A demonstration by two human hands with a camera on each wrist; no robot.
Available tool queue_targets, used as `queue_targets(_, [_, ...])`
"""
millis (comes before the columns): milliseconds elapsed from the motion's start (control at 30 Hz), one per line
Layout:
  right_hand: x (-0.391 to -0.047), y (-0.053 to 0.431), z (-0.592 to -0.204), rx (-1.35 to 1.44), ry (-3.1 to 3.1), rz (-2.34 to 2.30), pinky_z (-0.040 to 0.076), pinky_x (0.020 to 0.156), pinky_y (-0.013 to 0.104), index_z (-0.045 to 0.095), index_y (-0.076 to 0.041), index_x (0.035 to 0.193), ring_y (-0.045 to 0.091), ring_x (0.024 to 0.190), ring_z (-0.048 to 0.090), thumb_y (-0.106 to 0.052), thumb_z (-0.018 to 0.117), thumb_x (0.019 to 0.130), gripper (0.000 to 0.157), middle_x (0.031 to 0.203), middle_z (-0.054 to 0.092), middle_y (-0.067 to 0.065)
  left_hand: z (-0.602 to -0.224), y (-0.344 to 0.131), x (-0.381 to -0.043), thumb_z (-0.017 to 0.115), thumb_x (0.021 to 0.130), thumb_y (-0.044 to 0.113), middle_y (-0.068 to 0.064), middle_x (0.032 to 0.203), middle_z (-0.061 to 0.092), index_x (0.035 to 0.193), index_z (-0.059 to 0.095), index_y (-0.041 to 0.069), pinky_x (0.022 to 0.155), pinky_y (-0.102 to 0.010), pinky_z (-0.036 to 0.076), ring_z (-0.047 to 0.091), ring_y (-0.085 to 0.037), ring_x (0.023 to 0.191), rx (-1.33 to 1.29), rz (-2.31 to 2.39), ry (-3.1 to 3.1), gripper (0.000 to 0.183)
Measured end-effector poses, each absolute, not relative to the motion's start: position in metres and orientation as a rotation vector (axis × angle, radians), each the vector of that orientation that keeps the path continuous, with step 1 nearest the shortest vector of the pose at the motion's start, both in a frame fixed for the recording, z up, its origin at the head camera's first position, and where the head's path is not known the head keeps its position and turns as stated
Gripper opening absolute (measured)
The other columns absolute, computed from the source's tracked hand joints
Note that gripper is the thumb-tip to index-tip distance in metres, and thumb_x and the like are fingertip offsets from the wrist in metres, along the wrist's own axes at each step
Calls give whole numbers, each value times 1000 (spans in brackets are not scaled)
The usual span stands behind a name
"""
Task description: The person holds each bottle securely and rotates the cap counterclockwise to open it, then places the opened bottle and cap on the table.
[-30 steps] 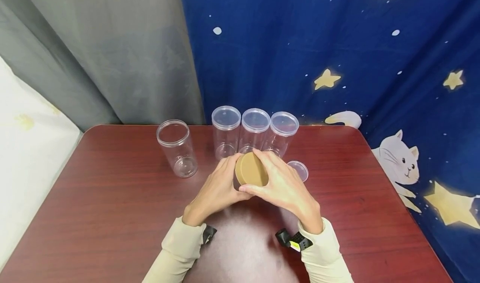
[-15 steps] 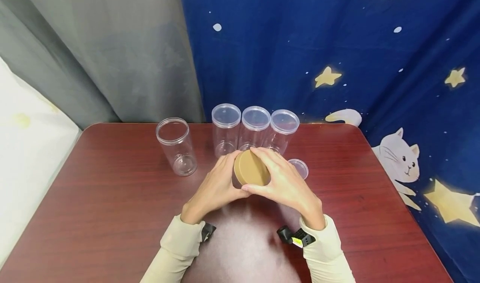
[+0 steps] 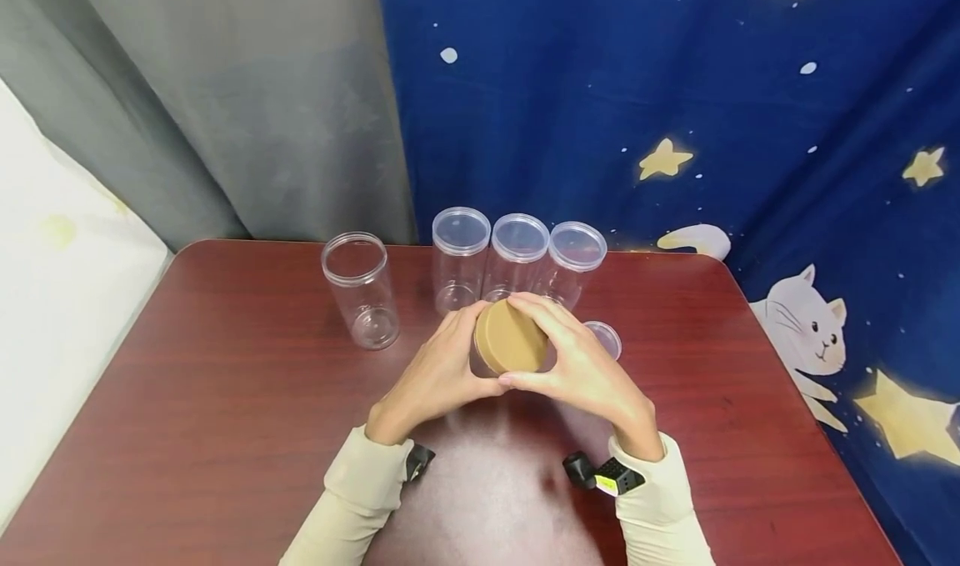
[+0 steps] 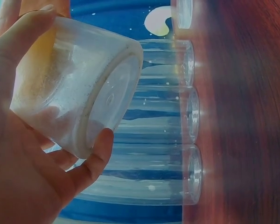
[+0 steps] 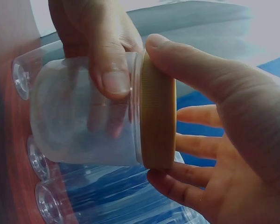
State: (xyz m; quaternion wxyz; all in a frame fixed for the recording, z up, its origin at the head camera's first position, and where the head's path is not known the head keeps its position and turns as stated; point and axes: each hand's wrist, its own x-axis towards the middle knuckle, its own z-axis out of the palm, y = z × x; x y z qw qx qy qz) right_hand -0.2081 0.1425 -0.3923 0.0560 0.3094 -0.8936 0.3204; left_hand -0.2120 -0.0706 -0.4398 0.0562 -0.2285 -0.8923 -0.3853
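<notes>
Between both hands, raised over the table, is a short clear plastic jar [image 5: 70,126] with a ribbed tan screw lid [image 3: 513,337] on its mouth. My left hand [image 3: 438,364] grips the jar's body, its thumb across the side and fingers wrapped round it, as the left wrist view shows. The fingers and thumb of my right hand [image 3: 581,366] hold the lid by its rim. In the left wrist view the jar's bottom [image 4: 114,95] faces away from the palm, and the jar looks empty.
Behind the hands stand three tall clear jars with lids in a row: left jar [image 3: 459,257], middle jar [image 3: 517,249], right jar [image 3: 573,257]. A lidless tall jar [image 3: 363,299] stands to the left. A clear lid [image 3: 604,341] lies right of the hands on the table [image 3: 225,399].
The jar stays between both hands, and the right hand's fingers have shifted slightly round the lid. The head view has drifted a little, moving the whole scene slightly rightward.
</notes>
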Motion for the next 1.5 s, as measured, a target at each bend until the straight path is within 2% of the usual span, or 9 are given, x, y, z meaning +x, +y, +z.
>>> queue_targets(167, [-207, 144, -391, 930, -2714, 1020, 34, 115, 42, 45, -20, 148, 19, 142, 38, -39, 88, 71, 90, 151, 44, -2, -439, -71, -212, 85, 69, 48, -4, 138, 52, 147, 38, 13, 96, -42, 50, 51, -19, 120, -683, -1181, -2723, 97])
queue_targets(1233, [-208, 144, -392, 1000, -2726, 1013, 31, 116, 43, 41, -14, 150, 19, 143, 37, -34, 87, 74, 91, 153, 42, 2, -439, -72, -214, 86, 68, 47, -4, 135, 54, 146, 40, 12, 96, -42, 50, 52, -19, 119, -694, -1170, -2740, 97])
queue_targets(1500, [-208, 145, -392, 1007, -2723, 1019, 35, 114, 42, 36, -20, 153, 17, 141, 37, -38, 85, 77, 92, 153, 40, -1, -438, -75, -214, 87, 68, 45, -3, 134, 54, 145, 40, 13, 99, -41, 48, 50, -18, 119, -703, -1205, -2741, 96])
